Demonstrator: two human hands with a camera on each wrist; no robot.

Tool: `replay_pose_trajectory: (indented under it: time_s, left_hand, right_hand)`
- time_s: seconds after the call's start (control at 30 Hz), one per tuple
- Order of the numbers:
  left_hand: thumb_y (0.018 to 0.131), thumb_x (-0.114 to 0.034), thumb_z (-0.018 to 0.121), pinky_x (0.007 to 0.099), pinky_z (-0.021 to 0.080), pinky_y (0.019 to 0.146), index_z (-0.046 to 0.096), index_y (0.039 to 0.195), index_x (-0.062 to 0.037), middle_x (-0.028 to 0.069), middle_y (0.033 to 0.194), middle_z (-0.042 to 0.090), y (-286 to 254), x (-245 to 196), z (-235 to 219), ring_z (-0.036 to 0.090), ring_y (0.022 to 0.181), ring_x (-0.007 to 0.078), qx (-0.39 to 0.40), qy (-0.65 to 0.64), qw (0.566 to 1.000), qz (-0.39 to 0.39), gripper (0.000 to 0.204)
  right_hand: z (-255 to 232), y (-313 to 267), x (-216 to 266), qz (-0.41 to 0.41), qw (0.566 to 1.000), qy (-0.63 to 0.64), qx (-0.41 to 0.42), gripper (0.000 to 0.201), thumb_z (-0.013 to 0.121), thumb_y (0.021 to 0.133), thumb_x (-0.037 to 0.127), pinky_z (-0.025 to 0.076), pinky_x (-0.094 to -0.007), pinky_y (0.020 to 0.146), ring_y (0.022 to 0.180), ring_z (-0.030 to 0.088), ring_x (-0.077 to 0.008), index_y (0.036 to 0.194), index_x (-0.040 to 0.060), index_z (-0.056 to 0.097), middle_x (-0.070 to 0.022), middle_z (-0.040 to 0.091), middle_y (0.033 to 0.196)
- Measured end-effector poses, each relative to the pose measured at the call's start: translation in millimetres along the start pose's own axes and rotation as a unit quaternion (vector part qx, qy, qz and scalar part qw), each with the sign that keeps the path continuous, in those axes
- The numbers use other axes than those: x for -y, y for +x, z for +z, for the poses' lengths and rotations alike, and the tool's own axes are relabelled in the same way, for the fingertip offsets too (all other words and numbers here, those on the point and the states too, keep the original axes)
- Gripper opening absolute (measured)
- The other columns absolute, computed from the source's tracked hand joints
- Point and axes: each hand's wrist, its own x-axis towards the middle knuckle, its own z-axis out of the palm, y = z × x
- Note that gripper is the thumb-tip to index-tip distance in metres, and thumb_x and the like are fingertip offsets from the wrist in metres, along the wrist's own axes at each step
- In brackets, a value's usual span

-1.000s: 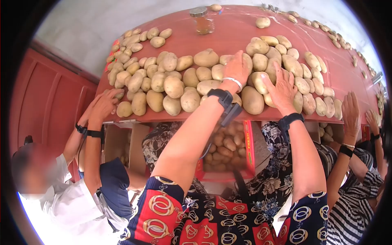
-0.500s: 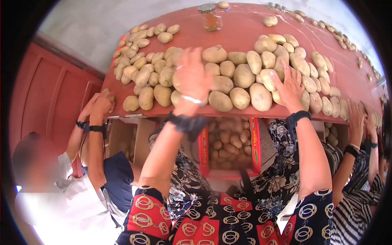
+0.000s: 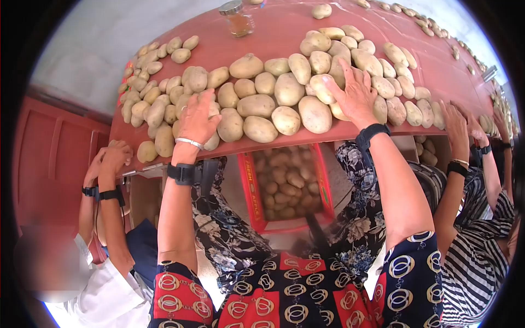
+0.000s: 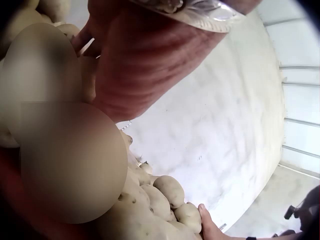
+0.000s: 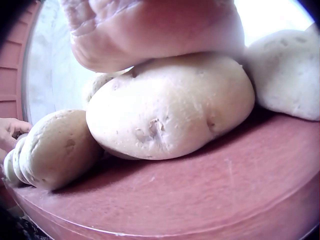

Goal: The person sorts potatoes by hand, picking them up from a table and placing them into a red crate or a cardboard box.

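Potatoes (image 3: 257,106) lie packed along the near edge of a red table (image 3: 284,33). My left hand (image 3: 198,120) rests over potatoes on the left of this band, its fingers pointing away from me and partly among them. In the left wrist view a blurred patch covers much of what is beside that hand, with smaller potatoes (image 4: 169,191) beyond. Fingers spread, my right hand (image 3: 358,98) lies on the potatoes at centre right. Its palm is right on top of a large pale potato (image 5: 170,110) in the right wrist view.
Below the table edge, between the knees, stands a red-rimmed box (image 3: 250,191) of potatoes. A lidded glass jar (image 3: 239,23) stands at the back. Another person's hands (image 3: 114,157) are at the left corner; a further person's hand (image 3: 455,123) is at the right.
My left hand has moved left and nearer to me across the potatoes. The right hand stays on the same group. The head view has swung, shifting the scene left.
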Motion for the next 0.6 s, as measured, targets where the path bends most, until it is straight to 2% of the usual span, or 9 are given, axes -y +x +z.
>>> replay_pose_trajectory:
  time_s: [0.07,0.13,0.17,0.23,0.27,0.37,0.43,0.57,0.6]
  left_hand:
    - [0.068,-0.013,0.068,0.0406,0.04,0.094,0.042,0.129,-0.012,0.0208,0.123,0.049,0,-9,-4,0.046,0.114,0.0381,-0.017,-0.013,1.0,-0.016,0.066]
    - [0.062,-0.009,0.068,0.0409,0.041,0.093,0.046,0.124,-0.0105,0.0193,0.115,0.053,2,-21,-5,0.048,0.11,0.0374,-0.087,-0.066,0.993,-0.034,0.065]
    - [0.062,-0.009,0.068,0.0409,0.041,0.093,0.046,0.124,-0.0105,0.0193,0.115,0.053,4,-18,-1,0.048,0.11,0.0374,-0.086,-0.066,0.994,-0.03,0.065]
    - [0.057,-0.009,0.067,0.042,0.044,0.088,0.05,0.114,-0.0096,0.0168,0.11,0.054,6,-13,4,0.054,0.1,0.036,-0.178,-0.038,0.983,0.024,0.06]
    - [0.057,-0.009,0.067,0.042,0.044,0.088,0.05,0.114,-0.0096,0.0168,0.11,0.054,9,-12,6,0.054,0.1,0.036,-0.177,-0.039,0.983,0.029,0.06]
    - [0.058,-0.01,0.067,0.0394,0.044,0.087,0.05,0.112,-0.0082,0.017,0.107,0.056,7,-47,-15,0.054,0.101,0.0336,-0.162,-0.135,0.977,0.004,0.057]
    - [0.058,-0.012,0.068,0.0382,0.045,0.085,0.05,0.111,-0.0068,0.0165,0.102,0.058,10,-82,-20,0.055,0.098,0.0329,-0.145,-0.225,0.963,0.043,0.056]
    - [0.058,-0.013,0.068,0.0387,0.044,0.086,0.05,0.109,-0.0059,0.0155,0.098,0.06,19,-139,-10,0.056,0.097,0.0336,-0.126,-0.251,0.959,0.047,0.054]
    - [0.059,-0.01,0.068,0.0398,0.044,0.087,0.048,0.114,-0.0063,0.0179,0.106,0.057,21,-149,-4,0.054,0.102,0.035,-0.119,-0.242,0.961,0.058,0.059]
  right_hand:
    - [1,-1,1,-0.001,1.0,0.006,-0.002,0.08,0.047,0.074,0.069,0.015,-0.0598,0.102,0.135,0.016,-0.0379,0.139,0.0245,0.031,-0.0079,0.033,0.142]
    - [2,0,0,0.003,1.0,0.003,-0.004,0.081,0.048,0.074,0.069,0.015,-0.0597,0.102,0.135,0.016,-0.0376,0.139,0.0245,0.031,-0.0078,0.033,0.142]
    - [3,0,0,0.003,1.0,0.001,-0.005,0.081,0.048,0.074,0.069,0.015,-0.0597,0.102,0.135,0.017,-0.0373,0.139,0.0244,0.032,-0.0076,0.033,0.142]
    - [4,1,1,0.003,1.0,0.002,-0.009,0.082,0.048,0.073,0.07,0.015,-0.06,0.102,0.134,0.017,-0.0372,0.139,0.0244,0.032,-0.0079,0.033,0.142]
    - [5,1,0,-0.002,1.0,0.001,-0.016,0.081,0.048,0.074,0.07,0.015,-0.06,0.101,0.134,0.017,-0.0372,0.139,0.0245,0.032,-0.0082,0.033,0.142]
    - [7,-1,-2,-0.005,1.0,-0.008,-0.018,0.08,0.047,0.074,0.07,0.016,-0.0594,0.101,0.134,0.017,-0.0369,0.139,0.0247,0.032,-0.0087,0.034,0.14]
    - [7,1,-2,-0.002,1.0,-0.019,-0.024,0.079,0.048,0.075,0.069,0.017,-0.059,0.101,0.134,0.018,-0.0359,0.138,0.0249,0.033,-0.0082,0.035,0.14]
    - [8,1,-3,-0.009,0.999,-0.014,-0.037,0.078,0.048,0.075,0.069,0.017,-0.059,0.101,0.134,0.018,-0.035,0.138,0.0251,0.033,-0.0076,0.035,0.14]
    - [6,0,-1,-0.008,0.999,-0.012,-0.034,0.078,0.048,0.075,0.069,0.017,-0.0587,0.101,0.134,0.019,-0.0347,0.138,0.0251,0.034,-0.0074,0.035,0.14]
